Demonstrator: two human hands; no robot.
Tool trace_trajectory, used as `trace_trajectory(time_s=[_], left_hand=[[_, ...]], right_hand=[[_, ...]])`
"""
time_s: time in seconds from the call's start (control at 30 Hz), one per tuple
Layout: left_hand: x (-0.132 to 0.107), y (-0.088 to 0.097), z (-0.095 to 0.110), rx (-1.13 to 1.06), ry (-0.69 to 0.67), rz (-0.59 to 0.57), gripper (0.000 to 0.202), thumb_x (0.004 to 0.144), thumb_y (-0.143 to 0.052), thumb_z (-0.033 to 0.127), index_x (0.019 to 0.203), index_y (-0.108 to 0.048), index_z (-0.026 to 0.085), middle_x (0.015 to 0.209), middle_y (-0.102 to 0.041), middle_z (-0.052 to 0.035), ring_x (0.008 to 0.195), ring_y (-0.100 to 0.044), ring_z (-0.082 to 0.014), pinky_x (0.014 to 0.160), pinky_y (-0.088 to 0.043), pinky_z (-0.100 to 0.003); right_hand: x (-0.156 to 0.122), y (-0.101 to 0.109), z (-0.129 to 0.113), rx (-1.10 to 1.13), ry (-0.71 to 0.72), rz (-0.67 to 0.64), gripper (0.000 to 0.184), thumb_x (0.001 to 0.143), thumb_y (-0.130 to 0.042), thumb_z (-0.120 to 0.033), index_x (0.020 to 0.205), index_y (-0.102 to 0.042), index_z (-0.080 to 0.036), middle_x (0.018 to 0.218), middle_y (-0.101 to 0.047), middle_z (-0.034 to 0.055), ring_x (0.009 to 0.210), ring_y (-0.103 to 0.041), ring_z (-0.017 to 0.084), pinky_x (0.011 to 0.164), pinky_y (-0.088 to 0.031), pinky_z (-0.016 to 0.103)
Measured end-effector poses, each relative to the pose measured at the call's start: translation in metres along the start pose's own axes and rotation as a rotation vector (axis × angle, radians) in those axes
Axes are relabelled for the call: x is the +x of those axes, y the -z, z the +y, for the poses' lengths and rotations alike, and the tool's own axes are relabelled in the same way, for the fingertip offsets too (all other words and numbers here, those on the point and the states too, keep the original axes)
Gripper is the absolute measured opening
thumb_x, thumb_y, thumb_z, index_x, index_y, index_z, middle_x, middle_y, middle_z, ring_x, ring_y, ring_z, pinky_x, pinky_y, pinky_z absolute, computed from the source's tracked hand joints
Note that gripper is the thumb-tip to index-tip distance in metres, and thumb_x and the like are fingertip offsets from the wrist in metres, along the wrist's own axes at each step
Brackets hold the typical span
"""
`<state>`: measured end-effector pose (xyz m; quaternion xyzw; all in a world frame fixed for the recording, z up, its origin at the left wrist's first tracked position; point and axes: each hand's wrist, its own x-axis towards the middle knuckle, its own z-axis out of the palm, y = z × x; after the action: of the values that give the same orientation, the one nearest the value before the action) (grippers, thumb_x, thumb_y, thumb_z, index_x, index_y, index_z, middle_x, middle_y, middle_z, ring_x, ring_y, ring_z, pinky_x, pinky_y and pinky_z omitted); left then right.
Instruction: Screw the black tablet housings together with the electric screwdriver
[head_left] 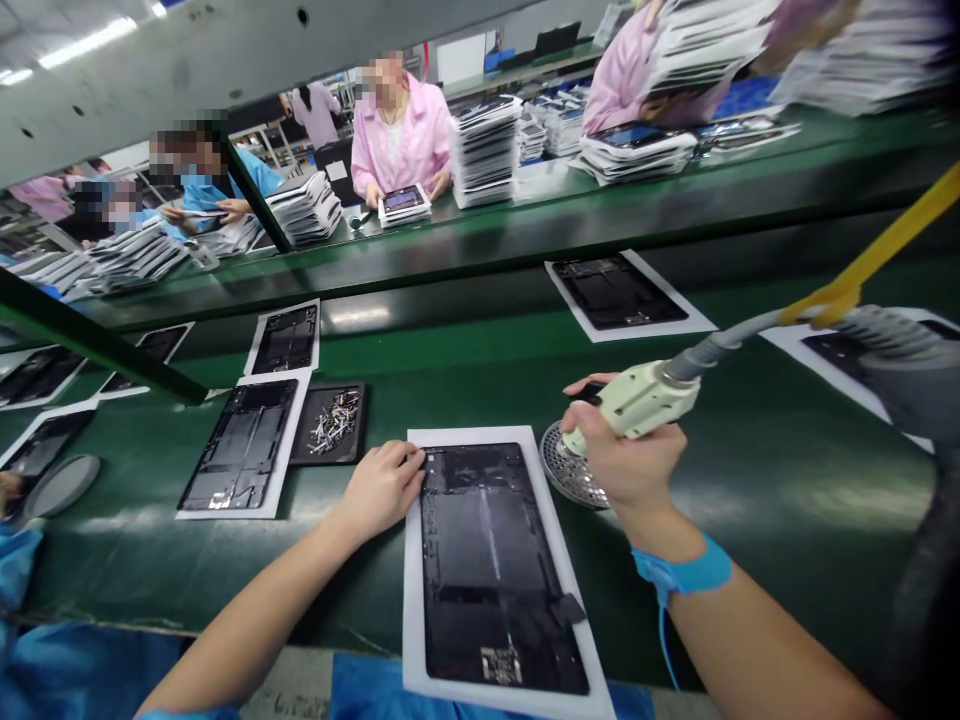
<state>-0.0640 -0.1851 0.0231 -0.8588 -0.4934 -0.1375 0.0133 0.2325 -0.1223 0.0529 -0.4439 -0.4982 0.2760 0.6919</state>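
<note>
A black tablet chassis (491, 570) lies on a white sheet (415, 620) on the green belt right in front of me. My left hand (381, 487) rests with curled fingers on the sheet's upper left corner, touching the chassis edge. My right hand (626, 455) is closed around a cream electric screwdriver (641, 400) with a grey hose, held over a round perforated metal screw dish (564, 470) to the right of the chassis. A blue strap circles my right wrist.
A black tray of screws (331, 422) and another chassis on a sheet (244, 445) lie to the left. More chassis sit farther along the belt (619, 292). Across a second belt, people in pink and blue coats handle stacks of tablets (484, 150). A yellow cable (885, 250) hangs at right.
</note>
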Motion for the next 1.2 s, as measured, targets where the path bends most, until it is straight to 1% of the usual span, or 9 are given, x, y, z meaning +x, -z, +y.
trace_trajectory(time_s=[0.1, 0.2, 0.3, 0.37, 0.43, 0.57, 0.73, 0.93, 1.2], left_hand=[[0.005, -0.001, 0.001, -0.040, 0.086, 0.008, 0.022, 0.099, -0.056, 0.029, 0.113, -0.069, 0.018, 0.103, -0.070, -0.0109, 0.097, -0.065, -0.0247, 0.081, -0.055, -0.038], [0.022, -0.007, -0.005, -0.068, 0.154, -0.005, 0.018, 0.100, -0.055, 0.029, 0.101, -0.070, 0.018, 0.093, -0.067, -0.0090, 0.090, -0.062, -0.0236, 0.081, -0.052, -0.038], [0.044, -0.015, -0.015, -0.138, 0.111, -0.094, 0.021, 0.100, -0.056, 0.029, 0.085, -0.068, 0.019, 0.088, -0.066, -0.0071, 0.086, -0.061, -0.0218, 0.079, -0.050, -0.035], [0.054, -0.018, -0.021, -0.215, 0.078, -0.125, 0.021, 0.100, -0.057, 0.027, 0.083, -0.066, 0.020, 0.085, -0.065, -0.0052, 0.084, -0.061, -0.0199, 0.077, -0.050, -0.033], [0.058, -0.021, -0.026, -0.280, 0.054, -0.119, 0.021, 0.100, -0.057, 0.028, 0.084, -0.066, 0.020, 0.084, -0.064, -0.0042, 0.084, -0.062, -0.0191, 0.077, -0.049, -0.032], [0.054, -0.021, -0.032, -0.358, 0.020, -0.070, 0.026, 0.102, -0.053, 0.032, 0.085, -0.069, 0.020, 0.084, -0.066, -0.0047, 0.083, -0.061, -0.0192, 0.077, -0.049, -0.032], [0.049, -0.016, -0.040, -0.422, -0.038, -0.047, 0.027, 0.100, -0.054, 0.034, 0.092, -0.076, 0.021, 0.086, -0.068, -0.0052, 0.083, -0.060, -0.0193, 0.080, -0.047, -0.034], [0.050, -0.016, -0.041, -0.445, 0.049, -0.077, 0.022, 0.097, -0.059, 0.035, 0.089, -0.077, 0.023, 0.087, -0.070, -0.0041, 0.086, -0.060, -0.0203, 0.081, -0.046, -0.035], [0.051, -0.016, -0.042, -0.456, 0.034, -0.086, 0.023, 0.097, -0.058, 0.035, 0.089, -0.076, 0.022, 0.084, -0.070, -0.0033, 0.084, -0.059, -0.0200, 0.081, -0.045, -0.034]], right_hand=[[0.001, 0.000, -0.002, 0.005, 0.012, 0.007, 0.019, 0.077, -0.077, -0.023, 0.093, -0.067, -0.020, 0.076, -0.071, 0.0006, 0.048, -0.062, 0.014, 0.050, -0.056, 0.030], [0.004, 0.001, -0.002, 0.030, 0.023, 0.017, 0.022, 0.076, -0.079, -0.024, 0.094, -0.067, -0.021, 0.079, -0.071, 0.0010, 0.048, -0.062, 0.013, 0.049, -0.056, 0.030], [0.009, 0.003, -0.003, 0.119, -0.011, -0.019, 0.029, 0.074, -0.081, -0.030, 0.098, -0.067, -0.022, 0.082, -0.070, -0.0001, 0.047, -0.061, 0.011, 0.046, -0.053, 0.027], [0.013, 0.005, -0.003, 0.184, -0.060, -0.075, 0.036, 0.075, -0.081, -0.036, 0.104, -0.066, -0.023, 0.082, -0.070, -0.0010, 0.046, -0.059, 0.010, 0.042, -0.051, 0.026], [0.015, 0.007, -0.004, 0.170, -0.094, -0.118, 0.036, 0.079, -0.079, -0.038, 0.108, -0.066, -0.023, 0.082, -0.069, -0.0013, 0.046, -0.059, 0.010, 0.043, -0.050, 0.025], [0.011, 0.009, -0.002, 0.025, -0.048, -0.093, 0.026, 0.081, -0.077, -0.034, 0.102, -0.067, -0.022, 0.085, -0.070, -0.0004, 0.051, -0.062, 0.010, 0.048, -0.053, 0.025], [0.004, 0.012, 0.005, -0.074, 0.054, -0.047, 0.029, 0.083, -0.075, -0.036, 0.105, -0.063, -0.022, 0.088, -0.068, -0.0002, 0.049, -0.061, 0.010, 0.049, -0.054, 0.027], [0.002, 0.016, 0.009, -0.057, 0.042, -0.024, 0.026, 0.084, -0.073, -0.034, 0.105, -0.063, -0.023, 0.089, -0.068, -0.0004, 0.049, -0.061, 0.009, 0.049, -0.055, 0.028], [0.001, 0.015, 0.009, -0.041, 0.030, -0.029, 0.024, 0.083, -0.074, -0.029, 0.104, -0.064, -0.022, 0.088, -0.068, -0.0004, 0.049, -0.061, 0.009, 0.046, -0.052, 0.026]])
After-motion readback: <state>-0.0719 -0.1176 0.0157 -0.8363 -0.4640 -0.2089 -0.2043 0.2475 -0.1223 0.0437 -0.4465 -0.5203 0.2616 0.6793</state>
